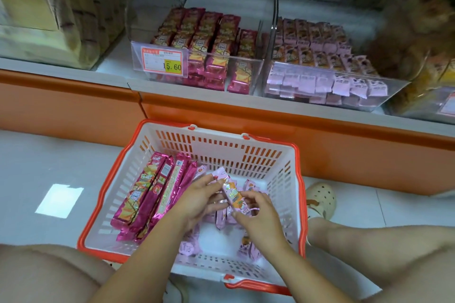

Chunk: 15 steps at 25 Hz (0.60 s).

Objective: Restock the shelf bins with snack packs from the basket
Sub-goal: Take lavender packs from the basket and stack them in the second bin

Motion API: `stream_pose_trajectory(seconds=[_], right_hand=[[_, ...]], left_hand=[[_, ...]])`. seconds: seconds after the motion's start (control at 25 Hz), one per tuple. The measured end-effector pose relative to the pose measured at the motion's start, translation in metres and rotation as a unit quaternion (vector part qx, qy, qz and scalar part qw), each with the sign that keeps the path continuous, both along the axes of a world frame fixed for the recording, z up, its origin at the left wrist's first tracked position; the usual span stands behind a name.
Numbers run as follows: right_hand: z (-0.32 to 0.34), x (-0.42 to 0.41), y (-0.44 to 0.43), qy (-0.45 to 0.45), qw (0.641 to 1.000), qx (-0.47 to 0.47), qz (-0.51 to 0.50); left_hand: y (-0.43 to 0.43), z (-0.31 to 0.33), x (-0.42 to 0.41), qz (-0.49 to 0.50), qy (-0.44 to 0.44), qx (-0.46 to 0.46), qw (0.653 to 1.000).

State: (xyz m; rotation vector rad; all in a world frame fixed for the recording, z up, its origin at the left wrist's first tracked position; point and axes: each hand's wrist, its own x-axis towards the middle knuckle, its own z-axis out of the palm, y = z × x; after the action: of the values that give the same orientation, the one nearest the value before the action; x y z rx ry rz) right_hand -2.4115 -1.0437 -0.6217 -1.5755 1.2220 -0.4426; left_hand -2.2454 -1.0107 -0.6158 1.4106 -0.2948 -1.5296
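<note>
Pink pack (233, 196) pinched betw. my L grip (199, 198) & R grip (258, 214); basket (246, 152) has lots left, bins (320, 74) only part-filled.

The head camera looks steeply down, close above the basket (246, 152), facing the shelf bins (246, 76).

I count one white slotted plastic basket with an orange rim (221, 152), at least four long magenta foil snack packs (138, 194) inside it, and one orange-and-yellow price tag (162, 61). The small pale pink snack packs (186, 247) are too heaped to count.
</note>
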Motion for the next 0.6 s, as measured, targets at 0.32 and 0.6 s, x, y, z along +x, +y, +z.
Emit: stream_pose_trajectory(seconds=[0.32,0.6], right_hand=[[0.092,0.0,-0.043,-0.087,0.961,-0.233,-0.12],[0.228,-0.037,-0.19,0.02,0.877,-0.4,-0.267]], left_hand=[[-0.042,0.126,-0.007,0.041,-0.197,-0.191,0.961],[-0.136,0.222,0.014,0.027,-0.503,-0.341,0.793]])
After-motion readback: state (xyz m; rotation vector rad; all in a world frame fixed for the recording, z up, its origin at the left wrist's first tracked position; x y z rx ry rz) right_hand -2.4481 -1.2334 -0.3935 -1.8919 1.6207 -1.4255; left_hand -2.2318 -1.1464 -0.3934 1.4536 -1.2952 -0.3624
